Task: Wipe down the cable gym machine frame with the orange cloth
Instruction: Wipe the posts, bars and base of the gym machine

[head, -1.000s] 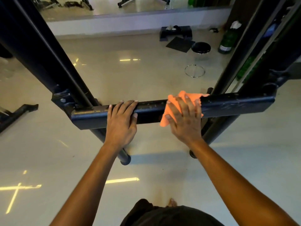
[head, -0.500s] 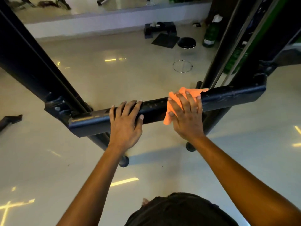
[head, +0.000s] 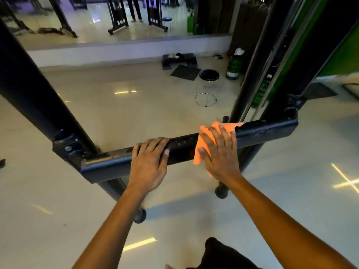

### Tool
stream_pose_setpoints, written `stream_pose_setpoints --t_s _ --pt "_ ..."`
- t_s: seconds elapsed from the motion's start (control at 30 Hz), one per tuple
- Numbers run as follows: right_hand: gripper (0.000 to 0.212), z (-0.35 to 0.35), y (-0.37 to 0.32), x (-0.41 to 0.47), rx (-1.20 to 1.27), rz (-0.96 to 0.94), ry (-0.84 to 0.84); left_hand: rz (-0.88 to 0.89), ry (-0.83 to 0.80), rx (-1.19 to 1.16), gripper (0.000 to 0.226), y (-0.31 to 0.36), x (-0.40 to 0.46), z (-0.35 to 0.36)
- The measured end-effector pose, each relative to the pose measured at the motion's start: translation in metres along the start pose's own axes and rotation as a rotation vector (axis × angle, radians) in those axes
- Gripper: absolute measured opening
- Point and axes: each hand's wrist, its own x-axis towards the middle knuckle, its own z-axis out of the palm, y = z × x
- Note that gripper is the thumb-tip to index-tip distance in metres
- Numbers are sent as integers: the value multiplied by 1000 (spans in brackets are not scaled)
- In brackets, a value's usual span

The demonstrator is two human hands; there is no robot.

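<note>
A black horizontal crossbar of the cable machine frame runs across the middle of the view, joined to slanted black uprights on both sides. The orange cloth is draped over the bar right of centre. My right hand lies flat on the cloth with fingers spread, pressing it against the bar. My left hand rests on the bar just left of the cloth, fingers laid over its top edge, holding nothing else.
A black stool with a chrome ring base stands on the shiny floor beyond the bar. A green container, a dark mat and a black step platform sit near the mirrored wall. Frame feet touch the floor below the bar.
The camera view tilted up and shifted, showing more of the mirror. Both hands stay on the bar; the right hand and cloth hold about the same place on it.
</note>
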Motion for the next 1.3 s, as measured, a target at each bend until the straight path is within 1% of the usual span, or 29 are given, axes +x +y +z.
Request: stream_pose_setpoints --t_s 0.03,0.1,0.13,0.2,0.23,0.3,0.33,0.37,0.43,0.47,0.53,0.6,0.67,0.7,0.8,0.83,0.87,0.9,0.97,1.03,1.07,1.1,1.17,1.23,1.27,1.3 --pt "54 1 -8 -1 11 76 16 -5 1 4 45 1 0 1" --pt "48 9 -42 1 20 154 69 -23 13 2 45 4 -1 2" --pt "47 13 -61 3 52 145 82 -33 16 -4 44 6 -1 2" --pt "48 19 -84 2 105 35 65 -55 12 -19 44 9 -1 4" --pt "50 19 -80 1 100 -45 54 -64 8 -24 45 11 0 5" --pt "54 17 -46 3 33 -186 22 -73 6 -24 45 12 2 6" --pt "57 14 -25 3 -8 -227 -4 -76 12 -20 45 13 1 6" --pt "59 10 -4 2 -30 -216 -28 -75 21 -19 45 13 -1 7" --pt "60 3 19 -3 -22 -59 -21 -72 40 -37 44 12 -1 8" --pt "58 3 14 -4 -5 43 5 -79 47 -51 44 12 -1 9" --pt "52 12 -27 0 35 226 85 -96 57 -69 43 12 1 11" --pt "50 22 -79 7 129 301 120 -97 52 -82 43 12 0 12" --pt "50 32 -100 4 165 224 109 -95 44 -83 43 11 0 11" --pt "51 34 -91 1 143 145 119 -93 39 -76 43 12 0 10" --pt "62 33 -25 -7 -12 -199 150 -118 40 -38 44 20 0 9" --pt "65 32 2 -9 -46 -279 140 -129 43 -26 45 23 -1 10" --pt "68 27 29 -10 -58 -304 123 -137 45 -15 47 28 -1 12" --pt "71 22 53 -11 -50 -278 112 -146 43 -4 49 32 -2 14" --pt "68 14 76 -11 15 -95 103 -165 35 9 51 44 0 20" --pt "57 14 57 -9 62 110 129 -172 30 -4 52 64 6 28" --pt "54 16 37 -7 85 158 136 -171 28 -17 51 74 10 32" --pt "53 17 17 -6 114 147 129 -172 25 -34 50 83 14 36" --pt "56 17 2 -10 154 -24 89 -190 21 -79 48 100 23 44" --pt "57 17 41 -13 91 -236 110 -198 27 -92 47 112 29 50" --pt "58 16 68 -13 49 -297 124 -201 35 -87 47 114 31 51" --pt "61 14 97 -14 14 -313 133 -204 36 -83 47 119 34 53"
